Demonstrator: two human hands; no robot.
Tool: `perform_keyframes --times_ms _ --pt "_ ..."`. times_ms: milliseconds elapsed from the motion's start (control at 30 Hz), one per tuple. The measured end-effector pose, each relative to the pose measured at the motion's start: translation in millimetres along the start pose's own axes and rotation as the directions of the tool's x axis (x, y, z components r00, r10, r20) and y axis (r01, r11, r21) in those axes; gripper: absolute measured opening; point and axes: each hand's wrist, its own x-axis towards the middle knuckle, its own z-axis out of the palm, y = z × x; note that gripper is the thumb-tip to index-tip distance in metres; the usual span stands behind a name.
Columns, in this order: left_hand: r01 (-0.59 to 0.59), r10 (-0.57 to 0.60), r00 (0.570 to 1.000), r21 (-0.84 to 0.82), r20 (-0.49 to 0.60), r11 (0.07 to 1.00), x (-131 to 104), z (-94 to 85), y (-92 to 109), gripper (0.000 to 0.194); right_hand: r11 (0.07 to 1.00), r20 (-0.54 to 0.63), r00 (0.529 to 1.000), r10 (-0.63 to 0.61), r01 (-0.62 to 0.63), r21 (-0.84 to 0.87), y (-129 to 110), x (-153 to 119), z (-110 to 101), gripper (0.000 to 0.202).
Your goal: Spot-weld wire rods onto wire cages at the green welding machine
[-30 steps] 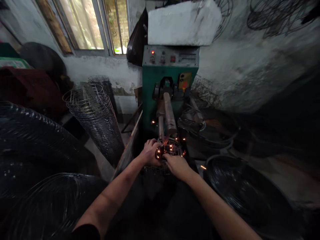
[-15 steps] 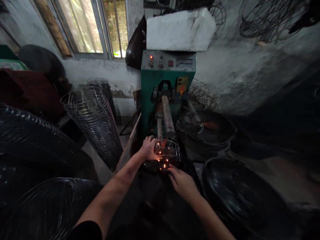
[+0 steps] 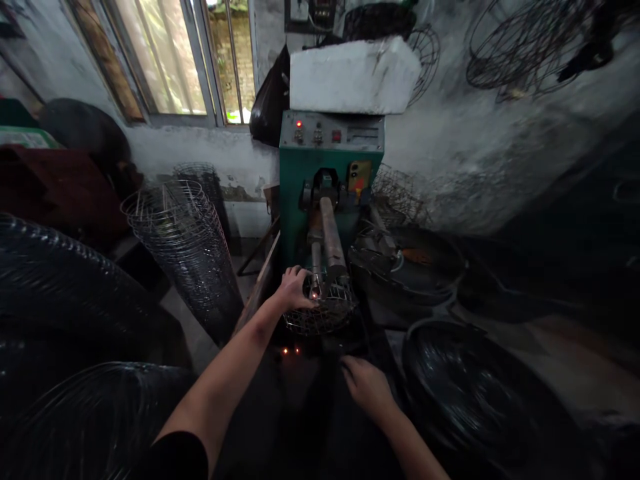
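A round wire basket [image 3: 320,321] sits low at the front of the green spot-welding machine [image 3: 295,173], under its metal electrode arms [image 3: 331,233]. My left hand [image 3: 295,288] grips the basket's left rim, thumb toward me and fingers on the far side. A small spark glows beside the thumb, and two more fall below the basket. Apart from the basket, nearer to me and to the right, is my right hand [image 3: 367,385]. Its fingers are curled together; whatever they may hold is hidden.
Stacked wire frames [image 3: 183,240] stand at the left, near bundled dark wire hoops [image 3: 75,293]. On the right are a dark round tub [image 3: 435,267] and a coil of black wire [image 3: 465,373]. A white foam block [image 3: 350,77] rests on the machine, and a phone [image 3: 359,175] is on its front.
My right hand has drawn back from the basket toward me. The basket has tilted flatter under the electrodes, still in my left hand. Fewer sparks show.
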Motion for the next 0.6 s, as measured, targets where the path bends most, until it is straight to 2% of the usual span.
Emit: perform_keyframes --times_ms 133,233,300,367,433,500,600 --pt "-0.010 0.009 1.000 -0.029 -0.022 1.000 2 -1.5 7 0.081 0.999 -0.002 0.999 0.034 -0.034 0.019 1 2 4 0.035" --pt "-0.001 0.002 1.000 -0.062 0.014 0.998 1 -6.7 7 0.094 0.998 -0.032 0.999 0.008 -0.007 0.058 -1 0 6 0.038" --pt "0.022 -0.017 0.999 -0.128 0.037 0.991 -2 -15.5 -2 0.110 0.992 -0.043 0.998 -0.037 0.042 0.119 1 -4 6 0.038" --pt "0.088 -0.089 0.996 -0.228 0.005 0.970 -9 -27.6 -19 0.112 0.968 -0.058 0.996 -0.071 0.083 0.238 9 -7 0 0.036" --pt "0.182 -0.210 0.976 -0.307 -0.062 0.934 -19 -38.8 -39 0.093 0.922 -0.096 0.994 -0.057 0.089 0.376 23 -5 -16 0.034" --pt "0.257 -0.307 0.947 -0.353 -0.091 0.899 -27 -44.4 -55 0.066 0.889 -0.166 0.986 0.016 0.062 0.455 38 6 -41 0.035" --pt "0.289 -0.336 0.941 -0.416 -0.042 0.862 -26 -37.4 -65 0.048 0.904 -0.334 0.936 0.114 0.042 0.426 49 42 -90 0.035"
